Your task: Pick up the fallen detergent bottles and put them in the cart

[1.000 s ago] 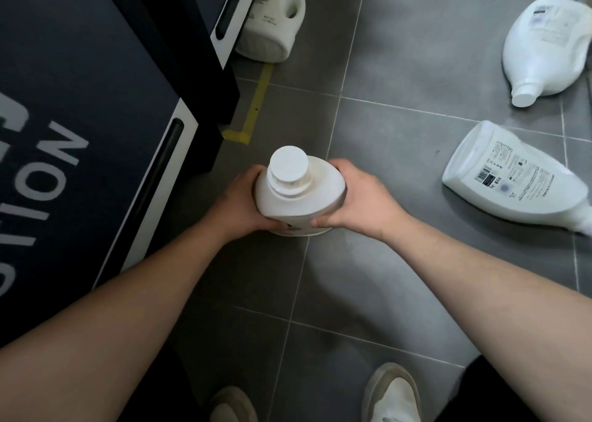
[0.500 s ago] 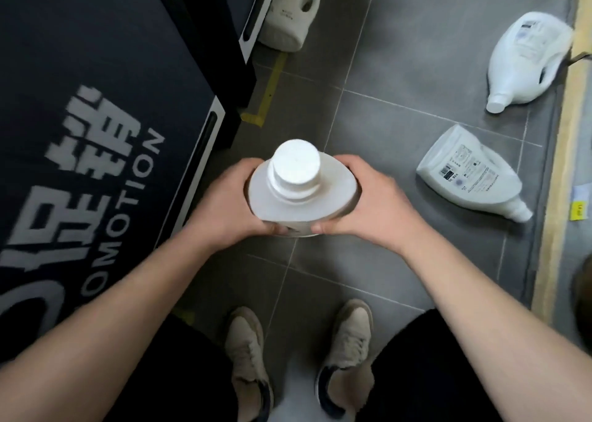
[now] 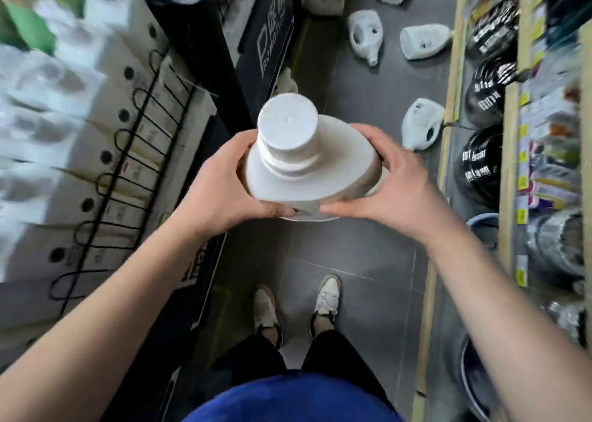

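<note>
While you stand in the aisle, your left hand (image 3: 221,181) and right hand (image 3: 394,181) clasp the upright white plastic detergent bottle (image 3: 307,171) between them, chest-high above the grey tiled floor (image 3: 352,255).

grey tiled floor (image 3: 368,255) bears fallen white detergent bottles (image 3: 423,42) (scattered apart) beyond two shoes (image 3: 326,296).

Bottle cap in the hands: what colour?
White, like the bottle; the cap shows clearly in the head view.
</note>
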{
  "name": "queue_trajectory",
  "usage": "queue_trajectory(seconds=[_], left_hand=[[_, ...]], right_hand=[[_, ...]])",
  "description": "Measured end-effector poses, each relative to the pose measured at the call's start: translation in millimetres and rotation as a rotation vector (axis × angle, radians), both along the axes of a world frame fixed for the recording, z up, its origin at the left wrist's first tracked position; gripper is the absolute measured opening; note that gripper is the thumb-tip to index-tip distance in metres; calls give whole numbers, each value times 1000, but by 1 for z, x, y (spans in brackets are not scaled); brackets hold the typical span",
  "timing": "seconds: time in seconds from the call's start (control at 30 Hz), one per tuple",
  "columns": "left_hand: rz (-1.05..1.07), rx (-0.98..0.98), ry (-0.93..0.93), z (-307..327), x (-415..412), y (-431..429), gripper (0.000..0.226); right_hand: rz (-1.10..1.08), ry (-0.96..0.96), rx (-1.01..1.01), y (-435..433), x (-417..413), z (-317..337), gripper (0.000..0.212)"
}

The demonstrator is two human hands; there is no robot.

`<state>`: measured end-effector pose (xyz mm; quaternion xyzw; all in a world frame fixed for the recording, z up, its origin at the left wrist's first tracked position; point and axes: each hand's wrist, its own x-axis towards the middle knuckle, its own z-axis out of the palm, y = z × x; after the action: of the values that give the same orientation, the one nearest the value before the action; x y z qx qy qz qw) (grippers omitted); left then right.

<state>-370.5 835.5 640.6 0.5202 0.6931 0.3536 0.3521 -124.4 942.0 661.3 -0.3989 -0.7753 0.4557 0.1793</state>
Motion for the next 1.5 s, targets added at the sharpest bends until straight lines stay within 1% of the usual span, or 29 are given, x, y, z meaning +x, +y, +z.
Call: queue_trajectory(seconds=[0.1, 0.2, 0.37, 0.5, 0.73, 0.87, 0.93, 1.03, 1.2, 1.33, 1.5], left_hand=[[-3, 127, -83, 59, 7, -10, 96], [3, 260, -150, 89, 11, -14, 97], [17, 315, -185, 120, 14, -22, 95], [58, 352, -206, 134, 10, -35, 96], [147, 406, -216, 148, -16, -77, 96], [230, 408, -214, 152, -31, -108, 99], [278, 408, -192, 154, -33, -125, 96], [413, 409, -159, 158, -28, -154, 95], [691, 405, -33, 160, -1, -205, 97], [945, 391, 53, 162, 47, -251, 91], [1276, 412, 82, 161, 125, -319, 93]], right_hand=[[-37, 93, 69, -16, 10, 59, 95], [-55, 230, 74, -26, 14, 93, 96], [-41, 296, 112, -33, 11, 130, 88], [-3, 336, 150, -38, 1, 146, 85], [93, 384, 124, -58, -38, 163, 85], [200, 411, 112, -71, -65, 167, 83], [258, 404, 132, -75, -76, 166, 84], [376, 410, 124, -78, -95, 166, 86], [657, 456, 90, -88, -119, 165, 87], [879, 447, 4, -107, -133, 160, 88], [1189, 452, -146, -170, -142, 155, 76]])
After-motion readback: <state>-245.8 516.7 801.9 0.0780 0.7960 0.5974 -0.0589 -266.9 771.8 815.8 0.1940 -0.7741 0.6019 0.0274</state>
